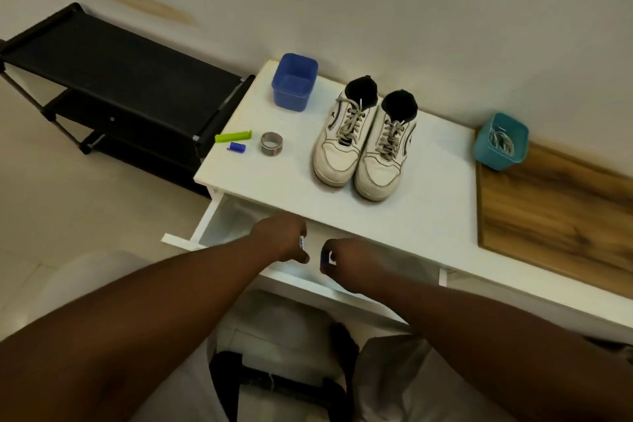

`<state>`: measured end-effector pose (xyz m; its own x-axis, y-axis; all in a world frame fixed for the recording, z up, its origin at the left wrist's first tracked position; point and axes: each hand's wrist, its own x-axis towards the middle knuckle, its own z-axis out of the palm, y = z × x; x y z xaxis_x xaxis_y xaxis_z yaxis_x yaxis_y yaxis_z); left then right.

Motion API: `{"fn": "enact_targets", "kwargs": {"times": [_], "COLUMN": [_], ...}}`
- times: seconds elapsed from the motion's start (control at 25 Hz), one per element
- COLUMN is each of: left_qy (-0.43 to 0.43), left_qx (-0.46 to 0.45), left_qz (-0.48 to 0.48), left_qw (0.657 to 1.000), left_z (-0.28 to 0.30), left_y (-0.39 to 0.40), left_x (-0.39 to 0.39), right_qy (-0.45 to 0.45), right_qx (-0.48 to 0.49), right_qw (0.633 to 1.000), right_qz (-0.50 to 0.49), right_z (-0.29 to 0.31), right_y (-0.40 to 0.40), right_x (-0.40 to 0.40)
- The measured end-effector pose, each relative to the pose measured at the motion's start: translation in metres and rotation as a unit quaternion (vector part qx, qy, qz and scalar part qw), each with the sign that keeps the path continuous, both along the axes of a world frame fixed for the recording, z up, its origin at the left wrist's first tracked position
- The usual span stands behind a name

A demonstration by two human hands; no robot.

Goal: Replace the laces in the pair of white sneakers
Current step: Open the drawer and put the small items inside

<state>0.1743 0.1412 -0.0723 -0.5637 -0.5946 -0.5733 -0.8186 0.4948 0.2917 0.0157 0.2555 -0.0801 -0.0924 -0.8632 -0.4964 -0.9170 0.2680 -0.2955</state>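
Both hands over the open drawer [219,219], left hand [282,238] gripping a white pen-like item [302,243], right hand [346,259] pinching a small blue piece [323,258]; sneakers [364,140] still laced on desk [274,178], so clear the hands and unlace first.

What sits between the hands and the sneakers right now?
Nothing visible. Both hands, left hand and right hand, are over the open drawer, each gripping a small item. Bare white tabletop lies between them and the sneakers.
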Motion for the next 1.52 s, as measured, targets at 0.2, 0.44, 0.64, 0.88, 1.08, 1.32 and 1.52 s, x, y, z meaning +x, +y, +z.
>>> {"fn": "enact_targets", "kwargs": {"times": [0.2, 0.44, 0.64, 0.88, 1.08, 1.32, 1.52], "left_qy": [-0.106, -0.165, -0.194, -0.179, -0.21, -0.218, -0.219], "left_qx": [0.003, 0.043, 0.05, 0.046, 0.092, 0.105, 0.073], "left_qz": [-0.005, 0.018, 0.002, -0.014, 0.003, -0.059, -0.175], "left_qw": [0.994, 0.985, 0.98, 0.983, 0.973, 0.969, 0.957], "left_z": [-0.06, -0.107, -0.13, -0.134, -0.125, -0.049, 0.072], "left_y": [-0.001, -0.02, -0.016, -0.013, -0.017, -0.024, -0.046], "left_x": [-0.03, -0.051, -0.05, -0.046, -0.034, -0.033, -0.014], "right_qy": [-0.021, -0.022, -0.013, 0.007, -0.034, -0.055, -0.143], "right_qx": [0.062, 0.048, 0.077, 0.118, 0.12, 0.04, -0.117], "right_qw": [0.994, 0.995, 0.994, 0.993, 0.991, 0.998, 0.982], "right_qz": [-0.083, -0.081, -0.072, -0.016, -0.044, -0.016, 0.033], "right_z": [-0.056, -0.101, -0.13, -0.145, -0.135, -0.069, 0.016], "right_y": [-0.018, -0.026, -0.024, -0.017, -0.017, -0.018, -0.022], "right_x": [-0.01, -0.025, -0.023, -0.009, -0.015, -0.012, 0.011]}}
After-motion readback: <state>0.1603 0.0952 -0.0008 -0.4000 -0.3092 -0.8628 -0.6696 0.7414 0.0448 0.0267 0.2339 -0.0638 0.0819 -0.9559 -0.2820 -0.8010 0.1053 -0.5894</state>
